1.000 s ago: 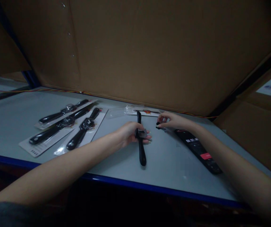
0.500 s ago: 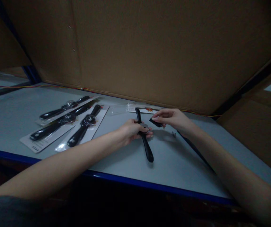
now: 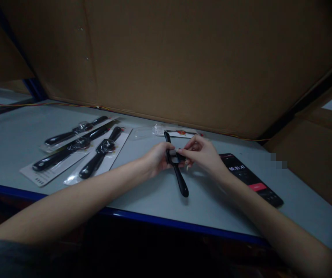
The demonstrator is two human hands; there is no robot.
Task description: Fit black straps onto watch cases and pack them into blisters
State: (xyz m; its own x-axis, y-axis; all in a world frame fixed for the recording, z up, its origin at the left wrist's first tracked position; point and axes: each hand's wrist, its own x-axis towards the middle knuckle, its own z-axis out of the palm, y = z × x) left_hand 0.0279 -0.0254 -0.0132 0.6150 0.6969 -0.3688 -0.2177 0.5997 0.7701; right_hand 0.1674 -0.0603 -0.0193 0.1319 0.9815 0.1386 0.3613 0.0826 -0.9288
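Observation:
My left hand [image 3: 158,157] is closed round the middle of a black spokeshave [image 3: 181,183], which is held over the table with one long handle towards me and the other pointing away. Between the thumb and fingers of my right hand [image 3: 203,153] is a small black cap piece [image 3: 180,157], up against the spokeshave's metal middle. Whether the cap is seated there I cannot tell, since fingers cover part of it. Left of my hands lie three more packaged spokeshaves [image 3: 96,161] on white cards under clear plastic.
A phone [image 3: 241,177] showing a running timer lies beside my right forearm. Behind my hands are an opened card and clear plastic packaging [image 3: 161,130]. A tall cardboard panel [image 3: 168,69] stands at the back, with thin wires along its foot. The table's blue edge [image 3: 154,221] runs in front.
My right hand has moved left and brought the black cap piece to the middle of the spokeshave. The phone has come into fuller view. The small metal part on the table no longer shows.

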